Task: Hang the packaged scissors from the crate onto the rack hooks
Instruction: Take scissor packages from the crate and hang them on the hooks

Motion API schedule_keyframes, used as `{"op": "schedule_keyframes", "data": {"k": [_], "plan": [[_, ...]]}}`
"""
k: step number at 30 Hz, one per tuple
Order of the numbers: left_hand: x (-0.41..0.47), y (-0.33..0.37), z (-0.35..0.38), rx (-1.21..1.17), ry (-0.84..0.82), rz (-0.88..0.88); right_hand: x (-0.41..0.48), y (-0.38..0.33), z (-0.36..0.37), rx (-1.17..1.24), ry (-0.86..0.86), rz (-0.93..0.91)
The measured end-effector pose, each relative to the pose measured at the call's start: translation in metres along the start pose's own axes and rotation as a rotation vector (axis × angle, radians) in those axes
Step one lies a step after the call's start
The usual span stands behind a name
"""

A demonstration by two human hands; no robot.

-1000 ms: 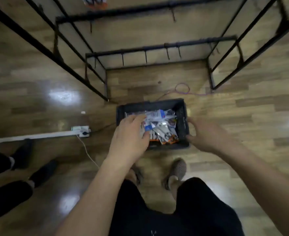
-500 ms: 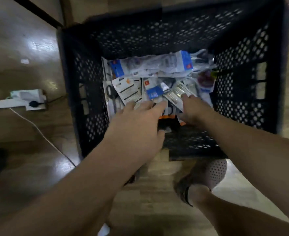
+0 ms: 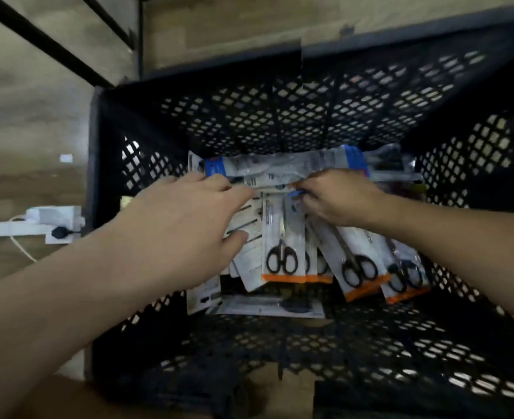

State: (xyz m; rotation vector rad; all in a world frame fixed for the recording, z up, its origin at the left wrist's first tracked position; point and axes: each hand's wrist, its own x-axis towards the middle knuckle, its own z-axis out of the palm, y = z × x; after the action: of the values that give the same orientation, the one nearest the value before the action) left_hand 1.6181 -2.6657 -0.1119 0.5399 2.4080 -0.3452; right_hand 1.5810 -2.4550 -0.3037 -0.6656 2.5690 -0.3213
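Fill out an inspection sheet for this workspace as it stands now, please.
Surface: wood-look floor, glossy.
Job's things: black mesh crate on the floor; packaged scissors with orange bottom strips fanned inside; blue-ended packs lying across its far side; black rack bars at upper left, hooks out of view.
Clutter: small white scrap on the floor.
Grippers: left hand lies on the pack tops, grip unclear; right hand pinches the packaged scissors' top edges.
Cables: white power strip with a black plug and a thin white cord, left of the crate.
Surroundings: nothing seen.
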Motion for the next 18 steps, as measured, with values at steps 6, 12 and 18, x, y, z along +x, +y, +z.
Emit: {"op": "schedule_keyframes", "data": {"k": [6,12,18], "plan": [[-0.003,0.015,0.000,-0.297,-0.061,-0.115,-0.027,-0.029,-0.107,0.359,0.221,0.238],[-0.014,0.029,0.015,-0.958,0.103,-0.096,-0.065,-0.068,-0.146,1.481,-0.127,0.153],[0.001,0.008,0.011,-1.302,0.372,-0.250,-0.050,-0.053,-0.153,1.050,-0.160,-0.003]]}}
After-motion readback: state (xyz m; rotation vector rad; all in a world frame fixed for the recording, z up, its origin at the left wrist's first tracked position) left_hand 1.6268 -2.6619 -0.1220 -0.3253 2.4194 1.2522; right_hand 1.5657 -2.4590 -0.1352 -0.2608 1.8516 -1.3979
